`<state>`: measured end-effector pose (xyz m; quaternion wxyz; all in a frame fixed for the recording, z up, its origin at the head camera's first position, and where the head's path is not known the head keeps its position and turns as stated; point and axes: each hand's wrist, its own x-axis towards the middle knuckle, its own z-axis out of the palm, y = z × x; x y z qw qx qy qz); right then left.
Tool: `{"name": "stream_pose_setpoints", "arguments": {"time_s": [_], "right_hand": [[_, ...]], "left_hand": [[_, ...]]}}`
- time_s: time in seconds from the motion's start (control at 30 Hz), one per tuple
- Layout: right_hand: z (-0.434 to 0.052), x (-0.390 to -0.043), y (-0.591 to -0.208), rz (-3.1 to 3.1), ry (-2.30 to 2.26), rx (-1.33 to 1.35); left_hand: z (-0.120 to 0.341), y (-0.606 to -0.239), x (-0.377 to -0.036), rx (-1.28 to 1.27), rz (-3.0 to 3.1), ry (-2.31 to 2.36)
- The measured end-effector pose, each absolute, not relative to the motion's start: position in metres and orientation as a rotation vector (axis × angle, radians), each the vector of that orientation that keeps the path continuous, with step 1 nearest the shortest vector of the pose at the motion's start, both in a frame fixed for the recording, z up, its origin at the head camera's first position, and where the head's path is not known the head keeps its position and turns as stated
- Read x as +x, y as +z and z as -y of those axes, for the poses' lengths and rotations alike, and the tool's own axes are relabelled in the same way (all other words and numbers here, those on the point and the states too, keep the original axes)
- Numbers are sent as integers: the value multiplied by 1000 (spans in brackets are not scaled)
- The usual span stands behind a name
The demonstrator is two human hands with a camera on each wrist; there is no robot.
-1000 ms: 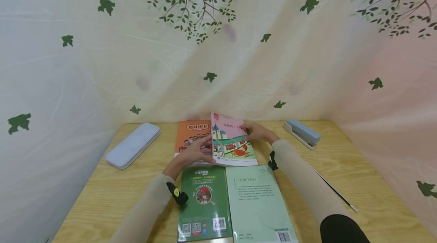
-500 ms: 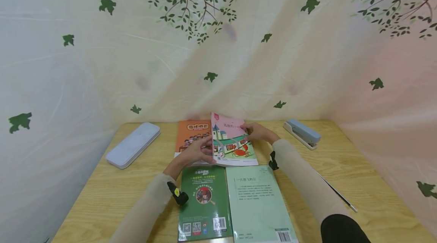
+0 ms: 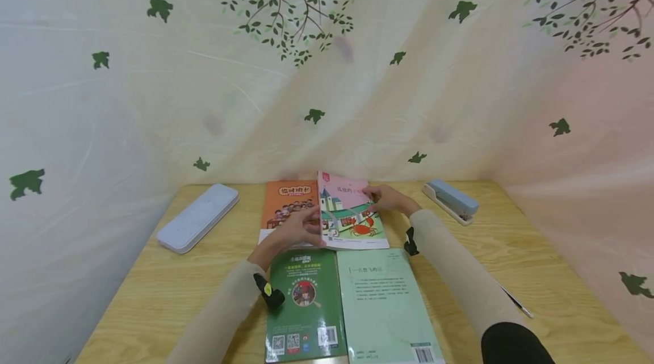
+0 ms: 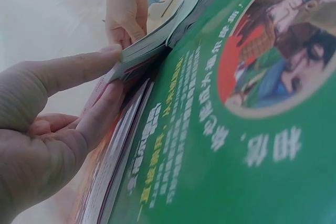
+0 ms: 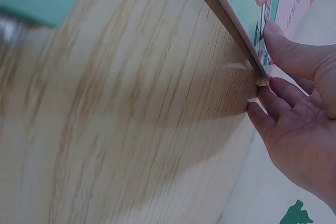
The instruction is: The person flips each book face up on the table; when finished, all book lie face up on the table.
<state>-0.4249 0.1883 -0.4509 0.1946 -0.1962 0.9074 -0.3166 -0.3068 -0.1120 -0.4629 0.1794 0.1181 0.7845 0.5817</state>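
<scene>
A pink picture book (image 3: 344, 222) with a red crab on its cover lies at the back middle of the table, its left side raised a little. My left hand (image 3: 295, 229) pinches its left edge between thumb and fingers, as the left wrist view shows. On the opposite edge my right hand (image 3: 390, 199) grips it, thumb on the cover and fingers beneath. Beside it on the left is an orange book (image 3: 289, 202), partly covered by my left hand. In front lie a dark green book (image 3: 306, 318) and a pale green book (image 3: 388, 313), side by side.
A pale blue pencil case (image 3: 199, 217) lies at the back left of the wooden table (image 3: 138, 296). A blue stapler (image 3: 451, 200) stands at the back right. My right sleeve partly hides a thin pen-like stick (image 3: 518, 302). A printed curtain (image 3: 245, 97) hangs behind.
The pink book has shifted slightly right and toward me, with both hands still gripping it. The other books stay about where they were.
</scene>
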Motion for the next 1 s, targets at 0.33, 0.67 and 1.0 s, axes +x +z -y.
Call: {"name": "stream_pose_setpoints", "arguments": {"time_s": [0.33,0.67,1.0], "right_hand": [[-198,-423,-453,-2567,-883,-577],[-202,-421,-448,-2574,-849,-528],[-202,-426,-450,-2560,-839,-514]], "left_hand": [[102,-467,-308,266,-2233,1623],[96,-466,-311,225,-2289,1570],[94,-467,-312,225,-2358,1500]]}}
